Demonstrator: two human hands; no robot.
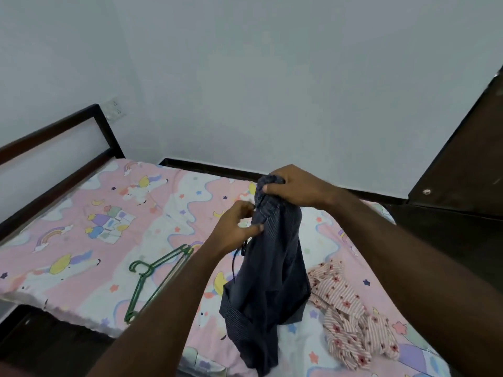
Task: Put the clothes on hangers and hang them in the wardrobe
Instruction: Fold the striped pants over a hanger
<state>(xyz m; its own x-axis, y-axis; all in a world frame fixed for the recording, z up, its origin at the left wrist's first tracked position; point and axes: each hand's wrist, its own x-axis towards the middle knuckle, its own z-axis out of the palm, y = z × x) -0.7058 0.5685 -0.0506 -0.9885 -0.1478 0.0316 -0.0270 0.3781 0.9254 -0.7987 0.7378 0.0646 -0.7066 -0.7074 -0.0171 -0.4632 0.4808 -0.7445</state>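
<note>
right hand [295, 189] grip: bunches shorts [268, 270] waistband | left hand [239, 227] grip: pinches its edge | advice: spread waistband, fetch hanger [152, 278] from bed [81, 213]

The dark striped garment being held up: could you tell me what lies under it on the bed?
Under the dark striped garment only the unicorn bedsheet shows around its hem. Anything directly beneath the fabric is covered. The pink floral garment lies beside it.

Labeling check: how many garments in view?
2. A dark striped garment held up over the bed by both hands; a pink floral striped garment lying crumpled on the bed, right of it. Others may be out of frame.
</note>
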